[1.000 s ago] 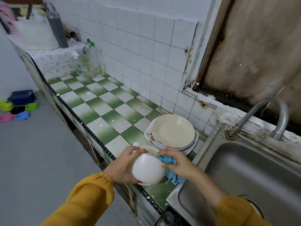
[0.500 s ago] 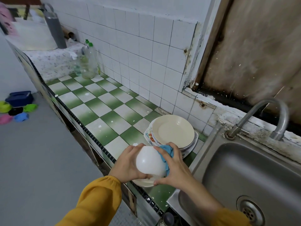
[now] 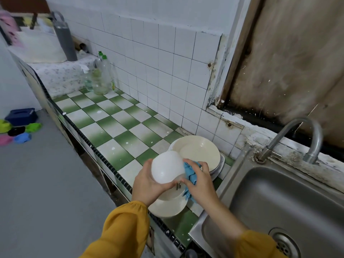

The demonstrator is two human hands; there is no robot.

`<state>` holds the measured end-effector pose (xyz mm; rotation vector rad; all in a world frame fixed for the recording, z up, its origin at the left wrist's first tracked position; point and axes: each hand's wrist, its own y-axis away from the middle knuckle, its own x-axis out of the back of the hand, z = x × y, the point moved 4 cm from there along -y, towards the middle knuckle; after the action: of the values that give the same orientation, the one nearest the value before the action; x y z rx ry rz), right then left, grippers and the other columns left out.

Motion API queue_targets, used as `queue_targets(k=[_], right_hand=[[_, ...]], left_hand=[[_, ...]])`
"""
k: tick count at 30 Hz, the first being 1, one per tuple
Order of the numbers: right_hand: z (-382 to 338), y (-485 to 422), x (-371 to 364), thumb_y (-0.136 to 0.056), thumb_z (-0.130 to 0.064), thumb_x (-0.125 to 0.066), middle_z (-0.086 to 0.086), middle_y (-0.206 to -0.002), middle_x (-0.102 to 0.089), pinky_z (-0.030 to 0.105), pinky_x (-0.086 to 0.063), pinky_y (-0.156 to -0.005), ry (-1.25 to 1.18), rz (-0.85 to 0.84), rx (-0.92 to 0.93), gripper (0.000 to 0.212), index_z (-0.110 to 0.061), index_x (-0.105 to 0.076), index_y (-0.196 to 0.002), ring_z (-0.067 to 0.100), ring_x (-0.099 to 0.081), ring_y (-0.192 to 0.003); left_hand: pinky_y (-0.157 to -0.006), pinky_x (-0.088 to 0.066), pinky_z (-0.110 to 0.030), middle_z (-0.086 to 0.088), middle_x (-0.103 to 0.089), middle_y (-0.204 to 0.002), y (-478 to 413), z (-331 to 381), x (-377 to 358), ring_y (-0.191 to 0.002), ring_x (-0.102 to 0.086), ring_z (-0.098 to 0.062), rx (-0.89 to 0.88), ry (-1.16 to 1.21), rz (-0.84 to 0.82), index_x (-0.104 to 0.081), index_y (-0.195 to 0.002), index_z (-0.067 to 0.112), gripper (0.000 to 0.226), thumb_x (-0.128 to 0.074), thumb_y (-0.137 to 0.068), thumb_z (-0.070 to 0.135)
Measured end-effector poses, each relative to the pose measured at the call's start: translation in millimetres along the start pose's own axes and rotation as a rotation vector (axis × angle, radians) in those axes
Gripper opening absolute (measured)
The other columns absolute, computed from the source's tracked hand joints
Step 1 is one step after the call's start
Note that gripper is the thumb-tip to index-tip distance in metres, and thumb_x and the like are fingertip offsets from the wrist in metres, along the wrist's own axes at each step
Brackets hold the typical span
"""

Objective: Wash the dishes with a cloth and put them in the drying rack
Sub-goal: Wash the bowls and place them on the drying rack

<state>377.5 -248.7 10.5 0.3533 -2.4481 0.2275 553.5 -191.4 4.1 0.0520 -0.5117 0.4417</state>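
Observation:
My left hand (image 3: 149,185) grips a white bowl (image 3: 166,167), held above the counter with its rounded underside facing me. Against the bowl's right side my right hand (image 3: 200,180) holds a blue cloth (image 3: 191,174). Below the bowl, more cream bowls (image 3: 168,205) sit stacked at the counter's front edge. Behind them a stack of cream plates (image 3: 199,151) rests on the green and white checked counter (image 3: 119,125). No drying rack shows in this view.
A steel sink (image 3: 279,205) with a curved tap (image 3: 305,138) lies to the right. Bottles and a jar (image 3: 100,77) stand at the counter's far end by the tiled wall. Coloured plastic items (image 3: 16,125) lie on the grey floor at left.
Both hands have lifted the bowl a little higher and toward the plates, and the cloth has moved over the bowl's right side. The view has shifted slightly.

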Motion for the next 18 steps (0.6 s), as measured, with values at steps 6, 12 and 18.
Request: queue_targets(k=[6, 12, 18], right_hand=[[-12, 5, 3, -0.089, -0.004, -0.066, -0.007, -0.128, -0.033, 0.020, -0.044, -0.099, -0.180, 0.037, -0.018, 0.055, -0.043, -0.050, -0.125, 0.006, -0.041, -0.116], [-9, 12, 13, -0.089, -0.007, -0.067, -0.001, -0.133, -0.047, 0.028, -0.057, -0.087, -0.473, 0.212, -0.083, 0.053, -0.031, -0.043, -0.128, 0.012, -0.054, -0.114], [-43, 27, 67, -0.094, -0.025, -0.061, -0.005, -0.128, -0.054, 0.018, -0.052, -0.085, -0.609, 0.628, 0.208, 0.031, -0.030, -0.052, -0.124, 0.010, -0.057, -0.116]], left_hand=[[-0.079, -0.044, -0.028, 0.006, -0.055, -0.110, 5, 0, 0, -0.101, -0.052, -0.020, 0.124, 0.120, 0.074, -0.049, -0.121, 0.031, 0.080, -0.091, -0.055, 0.047], [-0.088, -0.050, -0.042, 0.001, -0.058, -0.113, 18, 7, -1, -0.104, -0.054, -0.025, 0.165, 0.338, 0.166, -0.055, -0.115, 0.033, 0.068, -0.091, -0.058, 0.038], [-0.092, -0.052, -0.042, 0.009, -0.060, -0.118, 23, 69, -4, -0.110, -0.056, -0.020, 0.006, 0.443, 0.151, -0.056, -0.120, 0.039, 0.072, -0.091, -0.057, 0.036]])
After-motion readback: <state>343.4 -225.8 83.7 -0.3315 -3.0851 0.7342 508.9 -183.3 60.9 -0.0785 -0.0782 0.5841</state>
